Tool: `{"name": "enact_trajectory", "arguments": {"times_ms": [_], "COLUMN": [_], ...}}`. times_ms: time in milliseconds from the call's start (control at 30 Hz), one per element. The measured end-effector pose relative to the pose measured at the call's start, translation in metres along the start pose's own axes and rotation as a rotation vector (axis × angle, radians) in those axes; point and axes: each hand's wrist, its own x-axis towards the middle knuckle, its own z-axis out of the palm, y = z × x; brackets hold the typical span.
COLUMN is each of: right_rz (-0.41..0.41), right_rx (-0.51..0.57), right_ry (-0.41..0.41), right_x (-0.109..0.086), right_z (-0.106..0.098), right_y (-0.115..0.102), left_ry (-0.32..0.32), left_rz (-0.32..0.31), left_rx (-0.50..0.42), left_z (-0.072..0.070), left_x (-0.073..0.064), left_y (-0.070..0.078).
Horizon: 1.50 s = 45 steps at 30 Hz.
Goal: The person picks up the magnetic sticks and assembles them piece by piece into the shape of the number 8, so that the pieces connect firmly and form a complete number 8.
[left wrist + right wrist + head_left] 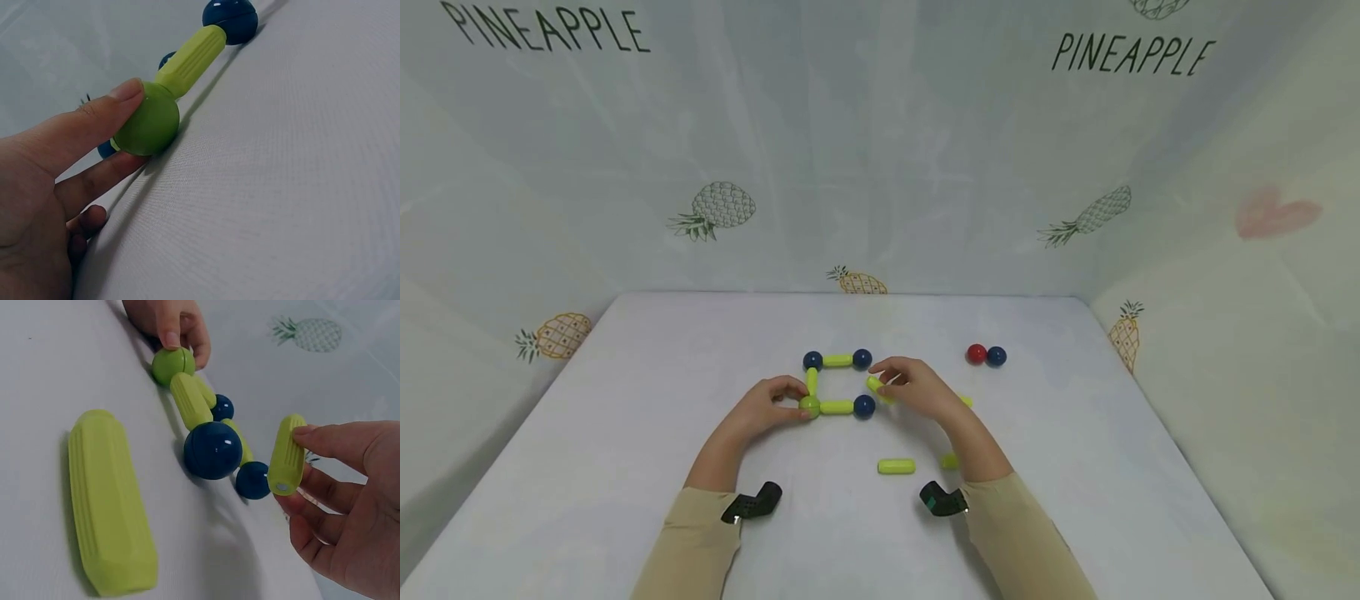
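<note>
Two tan sleeves (pixel 688 542) lie along the bottom, and mid-picture the right hand (pixel 917 387) pinches one yellow stick (pixel 875 384) of seven, its long body slanting and poking from the grip toward the upper left, while the left hand (pixel 763 408) pinches one green ball (pixel 810 406), with four blue balls (pixel 864 407) and one red ball (pixel 976 354) about.

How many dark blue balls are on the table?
4. One dark blue ball is at the far left corner of the open frame, a second ball at its far right end, a third ball at its near right end, and a fourth ball beside the red ball.
</note>
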Motion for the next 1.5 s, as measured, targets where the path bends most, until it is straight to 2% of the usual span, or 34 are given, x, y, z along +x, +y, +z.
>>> {"name": "enact_trajectory", "arguments": {"times_ms": [367,733,1000,1367,1500], "right_rz": [0.076,0.136,0.169,0.167,0.194], "right_rx": [0.040,0.055,0.069,0.037,0.044], "right_ry": [0.055,0.097,0.120,0.147,0.153], "right_x": [0.020,0.033,0.038,0.043,0.044], "right_z": [0.005,0.015,0.019,0.023,0.026], "right_y": [-0.002,0.002,0.004,0.005,0.006], "left_ry": [0.003,0.007,0.001,-0.004,-0.004], "left_rz": [0.018,0.009,0.024,0.030,0.024], "left_rx": [-0.003,-0.010,-0.006,-0.007,-0.012], "left_z": [-0.001,-0.002,-0.002,-0.003,-0.003], "left_x": [0.002,0.002,0.001,0.001,0.002], "left_y": [0.001,0.001,0.001,0.002,0.001]}}
